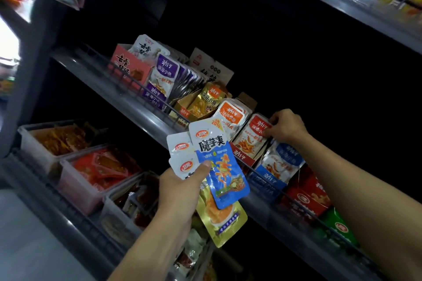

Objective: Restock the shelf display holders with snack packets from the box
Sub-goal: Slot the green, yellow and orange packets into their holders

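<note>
Setting: dark shop shelving, tiers running diagonally across the view; bright blur at far left, detail there unreadable.
Packets in hand: fan of snack packets, blue-and-white one on top, white ones behind, a gold packet hanging lowest. Held in front of the middle shelf, not yet in any holder.
Left hand: fingers wrapped behind the fan, thumb pressed across the front near the white corners. A one-handed clamp on several slippery pouches.
Right hand: up at the shelf, fingers curled onto the top edge of the red-labelled packets standing in their red display holder; looks to be pinching or steadying the front one.
Neighbouring holders: orange-labelled row just left of the red; blue-labelled row just right; gold row and purple row further left; pink carton at the end.
Lower shelf: clear tubs of orange and red packets.
Supply box: not in view.
Stage, as I judge it: sorting or making room before slotting held stock.
Risk 1: gold packet sits loosest in the fan; a shift of the thumb could drop it.
Risk 2: held packets differ in design from the red-labelled row; slotting them there would mix stock.
Risk 3: tugging the front red packet could tip the leaning row forward over the wire rail.
</note>
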